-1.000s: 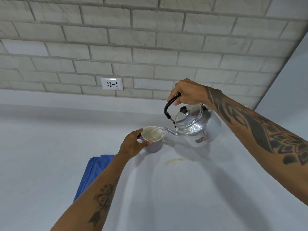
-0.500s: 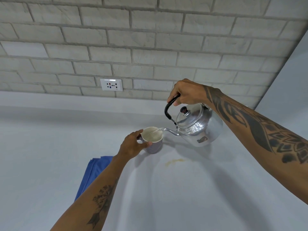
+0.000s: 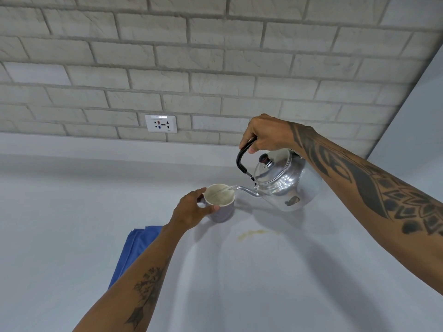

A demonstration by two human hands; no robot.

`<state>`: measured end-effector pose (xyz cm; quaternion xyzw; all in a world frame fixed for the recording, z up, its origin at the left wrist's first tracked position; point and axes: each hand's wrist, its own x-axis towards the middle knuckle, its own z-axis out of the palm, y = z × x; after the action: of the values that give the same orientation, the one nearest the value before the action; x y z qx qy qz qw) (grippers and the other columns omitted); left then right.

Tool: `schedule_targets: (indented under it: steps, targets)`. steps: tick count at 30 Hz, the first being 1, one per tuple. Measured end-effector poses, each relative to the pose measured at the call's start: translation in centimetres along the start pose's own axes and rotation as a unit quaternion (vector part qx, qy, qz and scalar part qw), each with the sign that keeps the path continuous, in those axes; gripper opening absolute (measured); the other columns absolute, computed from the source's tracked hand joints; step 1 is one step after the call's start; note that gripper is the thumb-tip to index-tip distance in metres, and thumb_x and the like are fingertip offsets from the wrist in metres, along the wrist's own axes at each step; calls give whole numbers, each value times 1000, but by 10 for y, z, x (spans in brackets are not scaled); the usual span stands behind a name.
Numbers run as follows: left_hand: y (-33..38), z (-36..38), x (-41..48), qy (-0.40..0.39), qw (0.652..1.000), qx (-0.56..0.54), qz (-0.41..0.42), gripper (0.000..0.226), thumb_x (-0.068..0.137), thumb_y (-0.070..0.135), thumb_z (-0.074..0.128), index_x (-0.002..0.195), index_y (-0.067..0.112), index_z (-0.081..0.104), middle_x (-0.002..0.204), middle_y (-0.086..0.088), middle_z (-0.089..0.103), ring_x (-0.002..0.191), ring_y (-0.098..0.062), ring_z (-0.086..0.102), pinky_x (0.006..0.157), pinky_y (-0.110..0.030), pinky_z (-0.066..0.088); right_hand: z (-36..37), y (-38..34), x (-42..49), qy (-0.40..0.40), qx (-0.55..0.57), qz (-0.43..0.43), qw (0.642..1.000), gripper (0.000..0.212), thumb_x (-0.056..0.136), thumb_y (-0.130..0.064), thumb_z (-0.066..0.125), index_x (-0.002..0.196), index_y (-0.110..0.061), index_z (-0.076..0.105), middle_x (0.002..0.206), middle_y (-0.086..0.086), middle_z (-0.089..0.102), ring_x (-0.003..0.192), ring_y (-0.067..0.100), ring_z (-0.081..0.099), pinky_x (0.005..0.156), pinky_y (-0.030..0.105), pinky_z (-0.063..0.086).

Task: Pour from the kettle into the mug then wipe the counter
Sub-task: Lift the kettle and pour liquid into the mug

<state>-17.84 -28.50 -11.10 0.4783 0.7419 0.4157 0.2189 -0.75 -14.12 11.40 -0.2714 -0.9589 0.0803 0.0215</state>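
Lower left of the frame, a folded blue cloth (image 3: 134, 250) lies on the worktop (image 3: 60, 236), partly under the forearm. Just right of it, frame centre, the left hand (image 3: 191, 210) has its grip wrapped around the mug (image 3: 221, 204). The mug stands on the worktop, pale inside, with a thin stream landing in it; the level is hard to read. Below sits a yellowish spill (image 3: 255, 233). Right of centre, the right hand (image 3: 266, 135) has its grip closed on the black handle of the tilted kettle (image 3: 282, 183). Tip much further and it'd probably overshoot the rim, so more mess to wipe.
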Motion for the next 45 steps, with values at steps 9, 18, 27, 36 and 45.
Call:
schedule_targets:
  steps: [9,18,27,36,45]
  targets:
    - [2,-1,-2,-3,1000,-3,1,59,71,40,80,124,30,56,99,9,63,100,-11,59,86,-35,47,-2,-2,1,-2,-7,-6,1000,25,80,-12,74,104,-19,74,92,4,70,69,5,54,65,21,42]
    - [4,-1,-2,-2,1000,0,-3,59,71,38,80,125,29,56,98,14,61,101,-11,59,88,-35,47,-4,-2,3,-5,-21,-9,1000,24,79,-14,75,101,-23,75,93,2,64,77,7,54,73,29,47]
    - [3,-1,-1,-1,1000,-3,3,58,71,38,81,123,28,57,99,10,62,100,-13,60,89,-39,49,-8,-9,4,-12,-32,-10,999,23,79,-13,75,101,-21,75,85,0,62,70,9,54,65,27,43]
    - [2,-2,0,-4,1000,-4,5,55,71,36,81,121,31,58,96,13,61,100,-13,60,90,-40,49,-11,-12,6,-13,-36,-11,999,22,79,-13,75,99,-20,76,79,-5,60,77,14,58,67,27,43]
    - [0,-2,2,-8,1000,-1,7,56,70,37,81,120,31,58,98,10,63,98,-14,61,90,-40,50,-13,-11,5,-5,-26,-6,1000,23,79,-13,75,101,-20,75,85,0,62,78,16,60,67,28,47]
